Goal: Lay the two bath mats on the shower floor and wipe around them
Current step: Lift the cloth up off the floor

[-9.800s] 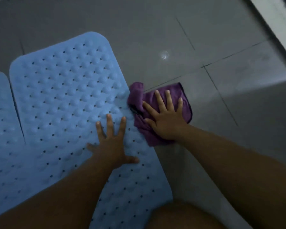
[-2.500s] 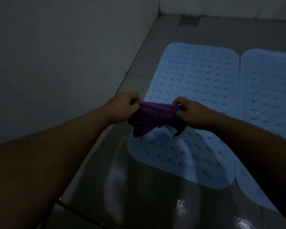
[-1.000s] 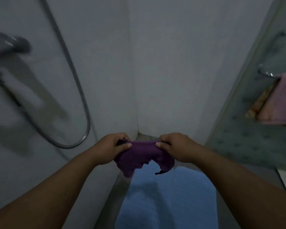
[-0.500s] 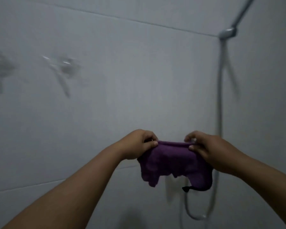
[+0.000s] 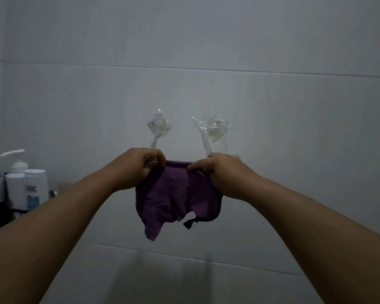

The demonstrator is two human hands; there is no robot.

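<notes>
Left hand: you had your left hand (image 5: 138,166) raised in front of the wall, fingers curled round the top left edge of the cloth (image 5: 173,194), thumb and fingertips pinching the hem.
Right hand: your right hand (image 5: 219,172) was level with the left and close beside it, thumb and fingers pinching the cloth's top right edge.
Cloth: purple, it hung between your two hands in the air, bunched along the top and drooping in folds below; one corner dangled lowest at the left, and a dark edge trim with a small loop (image 5: 190,222) showed at the lower right.
Hooks: two clear hooks (image 5: 159,127) were stuck on the wall just above your hands, the second hook (image 5: 215,128) to the right of the first; the cloth touched neither.
Wall: pale tiles (image 5: 294,150) with thin horizontal joints filled the view behind the cloth.
Shelf: at the far left, a white pump bottle (image 5: 17,176) and another white bottle (image 5: 34,187) stood side by side on a dark rack (image 5: 0,213), well apart from the cloth.
Mats: they were out of view, so you could not tell where they lay.
</notes>
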